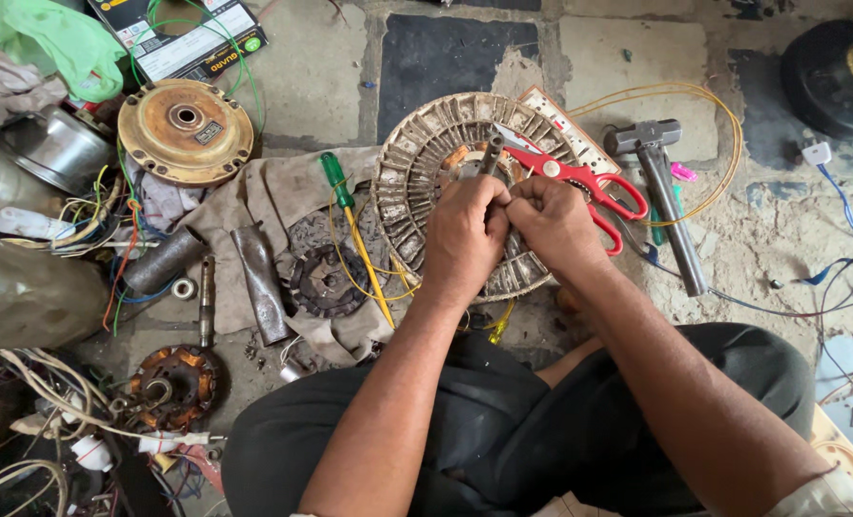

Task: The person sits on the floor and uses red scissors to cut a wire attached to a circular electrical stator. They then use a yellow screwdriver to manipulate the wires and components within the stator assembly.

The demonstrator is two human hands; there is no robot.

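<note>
My left hand (463, 235) and right hand (553, 222) meet, fingers pinched shut over the round grey slotted metal stator (417, 168) on the floor; what they pinch I cannot tell. Red-handled scissors (594, 191) lie just right.
</note>
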